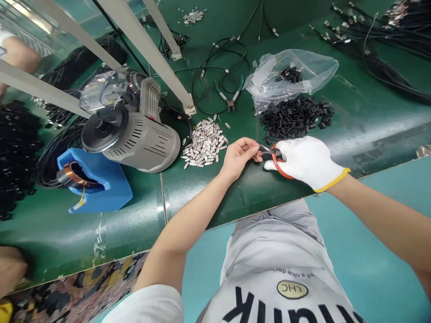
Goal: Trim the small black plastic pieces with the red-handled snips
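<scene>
My bare left hand (239, 157) is closed in a pinch at the table's front part. What sits between its fingertips is small, dark and mostly hidden. My right hand (303, 161) wears a white glove with a yellow cuff and is wrapped round red-handled scissors (279, 167). The blades point left and reach my left fingertips. Just beyond the glove lies a heap of small black plastic parts (296, 117). Left of my bare hand is a pile of small silver metal connectors (206, 142).
Green-handled cutting pliers (230, 96) lie behind my hands, near a clear plastic bag (311, 67) and looped black cable (210, 67). A grey machine (144, 141) and a blue tape dispenser (116, 186) stand left. Black cable bundles (380, 58) lie right. Another person's arm (20, 56) shows far left.
</scene>
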Tool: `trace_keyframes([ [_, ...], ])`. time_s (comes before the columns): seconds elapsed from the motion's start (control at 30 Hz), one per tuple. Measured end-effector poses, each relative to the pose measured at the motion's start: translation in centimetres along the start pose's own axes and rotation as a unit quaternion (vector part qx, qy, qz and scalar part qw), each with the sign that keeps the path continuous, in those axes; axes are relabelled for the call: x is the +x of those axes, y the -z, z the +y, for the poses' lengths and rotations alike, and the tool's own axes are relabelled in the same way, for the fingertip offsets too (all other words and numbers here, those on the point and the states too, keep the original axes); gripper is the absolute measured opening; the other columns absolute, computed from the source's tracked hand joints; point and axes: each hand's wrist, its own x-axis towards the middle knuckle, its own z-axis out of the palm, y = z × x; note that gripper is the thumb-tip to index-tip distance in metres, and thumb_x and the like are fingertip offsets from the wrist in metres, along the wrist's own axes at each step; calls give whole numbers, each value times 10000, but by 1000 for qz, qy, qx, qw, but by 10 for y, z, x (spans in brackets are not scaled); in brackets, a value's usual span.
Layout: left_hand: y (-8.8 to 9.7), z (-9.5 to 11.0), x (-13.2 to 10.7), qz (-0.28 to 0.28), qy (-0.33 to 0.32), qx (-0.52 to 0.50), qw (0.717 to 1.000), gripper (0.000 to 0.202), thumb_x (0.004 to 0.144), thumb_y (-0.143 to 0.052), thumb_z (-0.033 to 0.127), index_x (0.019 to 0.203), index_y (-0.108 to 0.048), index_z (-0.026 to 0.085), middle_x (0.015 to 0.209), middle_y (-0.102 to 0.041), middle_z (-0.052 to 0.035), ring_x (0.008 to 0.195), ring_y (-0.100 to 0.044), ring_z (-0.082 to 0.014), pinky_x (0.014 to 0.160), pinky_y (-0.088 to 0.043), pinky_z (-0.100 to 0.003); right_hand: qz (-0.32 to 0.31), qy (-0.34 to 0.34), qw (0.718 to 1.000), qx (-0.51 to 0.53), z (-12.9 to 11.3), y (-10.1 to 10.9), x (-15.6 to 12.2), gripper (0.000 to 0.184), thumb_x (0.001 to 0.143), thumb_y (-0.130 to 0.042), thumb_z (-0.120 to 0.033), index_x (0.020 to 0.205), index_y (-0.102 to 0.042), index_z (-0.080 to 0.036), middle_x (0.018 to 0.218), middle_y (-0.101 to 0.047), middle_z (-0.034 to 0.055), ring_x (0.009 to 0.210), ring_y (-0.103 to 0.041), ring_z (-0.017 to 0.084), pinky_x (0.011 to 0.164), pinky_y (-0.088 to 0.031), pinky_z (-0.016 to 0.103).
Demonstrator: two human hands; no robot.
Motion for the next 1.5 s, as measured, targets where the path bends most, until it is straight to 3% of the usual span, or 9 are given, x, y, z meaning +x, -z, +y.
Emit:
trace_keyframes([
  [0.63, 1, 0, 0, -4, -4, -14, 1000, 401, 799, -858, 484, 913, -662, 153, 808, -744, -34, 664, -686, -111, 685, -533, -246, -5, 1, 1000, 18, -3, 6, 0, 677, 912, -451, -801, 1046, -703, -186, 911, -761, 152, 826, -690, 307, 678, -253, 360],
  [0.87, 2, -1, 0, -4, -8, -7, 1000, 395, 803, -856, 479, 908, -662, 152, 794, -740, -27, 655, -681, -104, 671, -531, -236, 5, 8, 1000, -11, -3, 5, 1, 675, 923, -406, -808, 1015, -695, -205, 889, -760, 112, 801, -691, 293, 646, -204, 344],
  [1.17, 0, 0, -1, 8, -12, -16, 1000, 382, 800, -867, 447, 888, -647, 148, 791, -757, -36, 643, -687, -105, 661, -533, -233, -14, -9, 999, -47, -1, -7, -1, 761, 971, -314, -774, 1140, -706, -143, 891, -751, 169, 843, -701, 319, 645, -207, 336],
  [1.5, -1, -4, -1, 13, -20, -4, 1000, 413, 788, -869, 478, 901, -651, 146, 784, -754, -36, 636, -686, -107, 657, -535, -238, -40, 8, 998, -47, 3, -10, -2, 771, 989, -286, -759, 1151, -687, -121, 892, -741, 202, 873, -702, 346, 666, -250, 339],
])
